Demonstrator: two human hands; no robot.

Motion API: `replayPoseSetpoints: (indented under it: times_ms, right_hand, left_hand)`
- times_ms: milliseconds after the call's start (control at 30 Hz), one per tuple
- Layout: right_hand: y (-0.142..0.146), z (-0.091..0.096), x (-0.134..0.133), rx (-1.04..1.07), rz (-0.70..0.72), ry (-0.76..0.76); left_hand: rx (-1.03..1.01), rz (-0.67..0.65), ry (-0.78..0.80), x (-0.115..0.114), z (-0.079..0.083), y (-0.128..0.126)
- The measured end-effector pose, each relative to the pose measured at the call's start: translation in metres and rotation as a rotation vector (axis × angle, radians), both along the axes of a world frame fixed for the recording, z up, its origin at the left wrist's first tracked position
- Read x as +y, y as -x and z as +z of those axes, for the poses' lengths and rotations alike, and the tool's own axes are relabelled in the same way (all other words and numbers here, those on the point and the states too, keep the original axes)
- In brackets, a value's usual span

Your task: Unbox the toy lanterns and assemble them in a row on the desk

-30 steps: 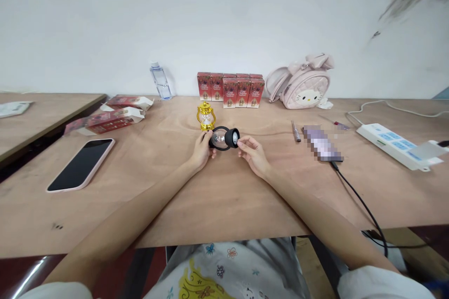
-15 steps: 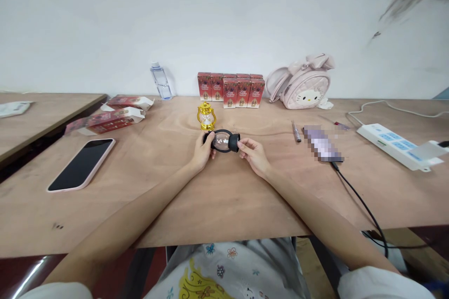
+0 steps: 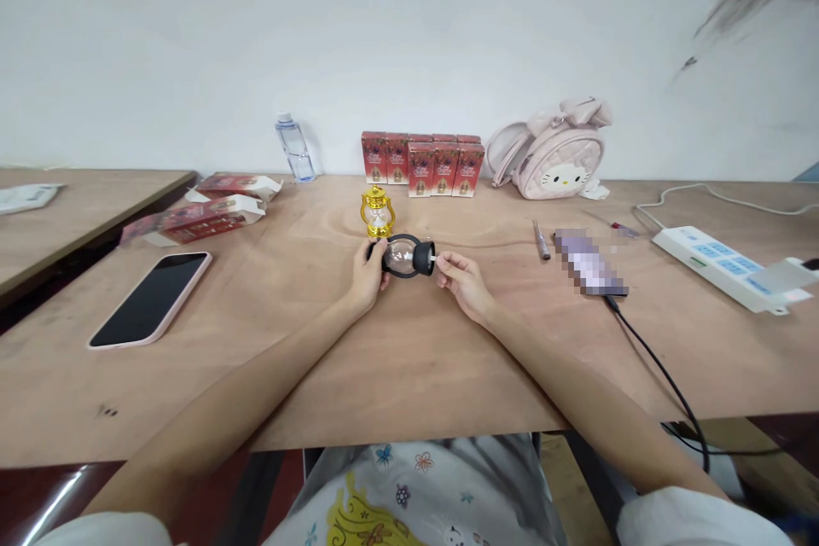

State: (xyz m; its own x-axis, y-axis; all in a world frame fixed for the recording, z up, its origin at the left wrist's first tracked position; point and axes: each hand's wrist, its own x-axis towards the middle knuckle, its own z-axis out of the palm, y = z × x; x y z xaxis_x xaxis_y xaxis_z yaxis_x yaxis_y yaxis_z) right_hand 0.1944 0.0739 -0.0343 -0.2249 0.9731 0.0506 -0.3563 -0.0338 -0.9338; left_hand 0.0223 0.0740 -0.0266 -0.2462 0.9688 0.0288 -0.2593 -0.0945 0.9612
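Observation:
My left hand (image 3: 369, 275) grips a small black lantern (image 3: 407, 256) with a clear globe, lying on its side just above the wooden table (image 3: 409, 358). My right hand (image 3: 461, 281) pinches a thin white strip (image 3: 436, 258) that sticks out of the lantern's black base. A gold lantern (image 3: 377, 212) of the same shape stands upright just behind the black one.
Several red boxes (image 3: 421, 163) line the wall beside a water bottle (image 3: 293, 148) and a pink bag (image 3: 555, 157). Opened red boxes (image 3: 198, 217) and a phone (image 3: 151, 299) lie left. A screwdriver (image 3: 541, 241), a cabled device (image 3: 589, 263) and a power strip (image 3: 726, 266) lie right.
My right hand has let go of the lantern's base and drawn back a little to the right, now pinching the white strip. The left hand holds the lantern nearly still.

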Motion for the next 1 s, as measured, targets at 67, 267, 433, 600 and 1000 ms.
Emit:
replayPoseSetpoints:
  times_ms: [67,267,433,600,1000]
  right_hand:
    - [-0.001,-0.004,0.008,-0.033,-0.099,-0.045]
    - [-0.004,-0.015,0.049,-0.270,-0.220,-0.184]
    - [0.009,-0.017,0.078,-0.391,-0.229,-0.165]
    - [0.017,-0.020,0.089,-0.439,-0.201,-0.140]
    - [0.015,-0.011,0.072,-0.353,-0.257,-0.190]
  left_hand:
    - [-0.104,0.029,0.044,0.001,0.005,0.004]
    - [-0.380,-0.109,0.116,0.003,0.014,0.018]
    - [-0.426,-0.080,0.077,-0.001,0.010,0.019]
    - [-0.415,-0.073,0.109,0.002,0.007,0.018]
    - [-0.307,-0.069,0.109,0.006,0.003,0.020]
